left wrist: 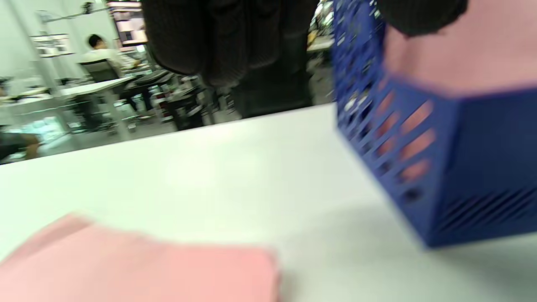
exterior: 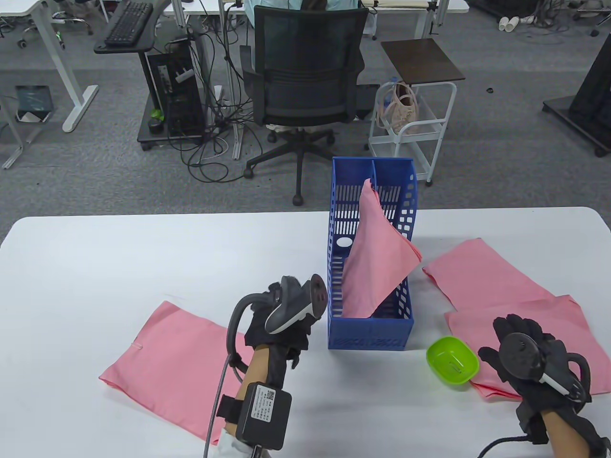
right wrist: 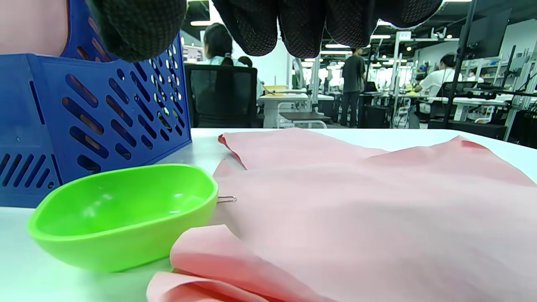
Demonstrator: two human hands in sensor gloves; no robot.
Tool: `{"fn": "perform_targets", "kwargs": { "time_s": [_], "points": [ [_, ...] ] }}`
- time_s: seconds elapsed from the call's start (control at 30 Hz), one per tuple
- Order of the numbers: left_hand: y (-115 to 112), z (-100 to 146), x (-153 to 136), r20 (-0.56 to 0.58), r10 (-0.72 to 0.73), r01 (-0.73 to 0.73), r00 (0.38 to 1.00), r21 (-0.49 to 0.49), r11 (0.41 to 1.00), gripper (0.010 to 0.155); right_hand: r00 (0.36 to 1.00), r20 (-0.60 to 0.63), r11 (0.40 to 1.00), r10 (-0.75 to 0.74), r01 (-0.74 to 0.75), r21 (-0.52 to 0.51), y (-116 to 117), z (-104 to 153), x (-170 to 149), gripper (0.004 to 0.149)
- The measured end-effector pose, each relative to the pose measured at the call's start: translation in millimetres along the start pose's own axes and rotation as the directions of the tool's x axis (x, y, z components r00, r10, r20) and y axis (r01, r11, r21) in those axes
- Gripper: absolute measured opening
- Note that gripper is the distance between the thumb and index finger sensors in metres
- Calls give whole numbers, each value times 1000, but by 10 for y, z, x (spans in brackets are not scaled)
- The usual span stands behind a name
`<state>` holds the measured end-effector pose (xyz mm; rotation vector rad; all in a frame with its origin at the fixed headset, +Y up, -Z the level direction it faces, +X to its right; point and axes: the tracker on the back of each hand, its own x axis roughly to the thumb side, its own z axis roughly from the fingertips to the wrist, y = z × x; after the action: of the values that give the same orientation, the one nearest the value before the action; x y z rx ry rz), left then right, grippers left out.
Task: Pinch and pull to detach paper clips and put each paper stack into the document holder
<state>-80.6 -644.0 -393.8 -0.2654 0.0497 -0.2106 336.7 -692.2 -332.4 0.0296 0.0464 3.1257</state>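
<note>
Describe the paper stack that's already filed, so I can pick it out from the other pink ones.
Start at the blue document holder standing mid-table. One pink stack sits inside it, leaning so its top corner pokes above the divider and its right edge hangs over the holder's right wall. The other pink stacks all lie flat on the table; this is the only one standing in the holder.

This is an open-plan office. Beyond the white worktop [exterior: 143,248] lies grey carpet [exterior: 501,157] with a black mesh swivel chair [exterior: 305,71], a desktop computer tower [exterior: 174,90] trailing cables, and a keyboard [exterior: 128,21] on a stand. The right wrist view shows rows of desks [right wrist: 465,102] with people [right wrist: 436,82] seated at them under ceiling lights.
</note>
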Motion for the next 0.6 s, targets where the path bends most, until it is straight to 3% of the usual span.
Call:
{"fn": "perform_targets", "kwargs": {
  "time_s": [0.27, 0.43, 0.6],
  "points": [
    [-832, -90, -31, -189, -219, 156, 957, -302, 940, 105, 999, 5, 999, 37, -37, 17, 31, 3, 39, 74],
    [-1141, -137, -110, -200, -138, 42, 970, -420, 907, 111, 999, 11, 999, 38, -38, 26, 35, 0, 41, 74],
    [-1317, -206, -120, -238, -165, 40, 957, -456, 889, 110, 999, 9, 999, 36, -37, 36, 33, 7, 47, 75]
  ]
}}
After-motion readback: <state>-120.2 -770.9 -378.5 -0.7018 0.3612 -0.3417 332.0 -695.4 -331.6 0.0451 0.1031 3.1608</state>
